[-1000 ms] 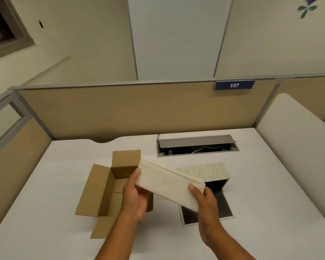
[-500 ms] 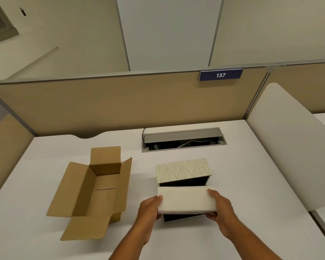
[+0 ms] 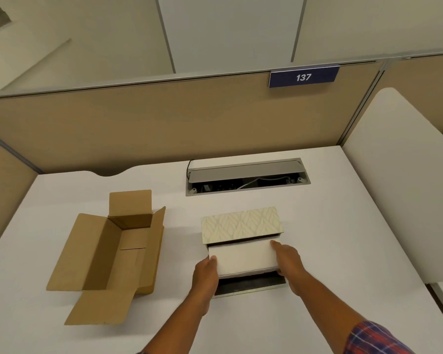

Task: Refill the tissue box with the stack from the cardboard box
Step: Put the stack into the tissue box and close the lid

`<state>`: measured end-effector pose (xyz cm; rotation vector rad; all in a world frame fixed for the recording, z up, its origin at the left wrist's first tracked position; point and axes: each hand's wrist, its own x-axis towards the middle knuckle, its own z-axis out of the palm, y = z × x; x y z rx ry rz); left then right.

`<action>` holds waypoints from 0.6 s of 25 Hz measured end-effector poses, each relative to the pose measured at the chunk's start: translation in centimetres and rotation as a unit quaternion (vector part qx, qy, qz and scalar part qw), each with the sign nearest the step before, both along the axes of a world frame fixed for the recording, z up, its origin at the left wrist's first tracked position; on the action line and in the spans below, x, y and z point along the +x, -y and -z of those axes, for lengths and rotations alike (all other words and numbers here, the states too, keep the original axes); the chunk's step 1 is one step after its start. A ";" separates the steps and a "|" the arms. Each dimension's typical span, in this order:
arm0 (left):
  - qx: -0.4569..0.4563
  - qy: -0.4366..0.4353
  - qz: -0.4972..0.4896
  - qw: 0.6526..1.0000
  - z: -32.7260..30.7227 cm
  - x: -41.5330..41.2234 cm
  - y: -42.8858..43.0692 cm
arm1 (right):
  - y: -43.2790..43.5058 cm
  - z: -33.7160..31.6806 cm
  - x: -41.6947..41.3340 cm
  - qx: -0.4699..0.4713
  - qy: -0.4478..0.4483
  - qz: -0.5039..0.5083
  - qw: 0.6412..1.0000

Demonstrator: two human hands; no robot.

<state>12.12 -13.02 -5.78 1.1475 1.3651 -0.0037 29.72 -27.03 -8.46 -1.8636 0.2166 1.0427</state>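
Observation:
The white tissue stack (image 3: 243, 258) lies flat, its far edge tucked into the open front of the leaf-patterned tissue box (image 3: 241, 223). My left hand (image 3: 206, 274) grips the stack's left end and my right hand (image 3: 288, 264) holds its right end. The box's dark flap (image 3: 248, 284) lies open on the desk under the stack. The brown cardboard box (image 3: 108, 251) sits to the left with its flaps spread and nothing visible inside.
A white desk (image 3: 330, 238) carries everything. A grey cable tray (image 3: 246, 176) with an open lid is set into the desk behind the tissue box. Beige partitions (image 3: 138, 129) close the back and left; a white divider panel (image 3: 399, 180) stands at the right.
Both hands carried the stack from above the cardboard box rightward to the tissue box, levelled it, then pushed it forward partway into the box's opening.

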 end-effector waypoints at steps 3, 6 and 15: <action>-0.010 -0.019 -0.028 0.999 0.1 0.6 -0.4 | -0.2 0.9 0.0 -0.004 0.009 -0.004 1.000; -0.013 -0.039 -0.053 0.998 0.2 1.2 -1.0 | -0.7 1.2 -0.1 0.004 0.021 -0.001 1.000; 0.009 -0.063 -0.080 0.995 0.9 2.3 -1.2 | -1.0 2.0 0.4 -0.036 0.058 -0.021 0.997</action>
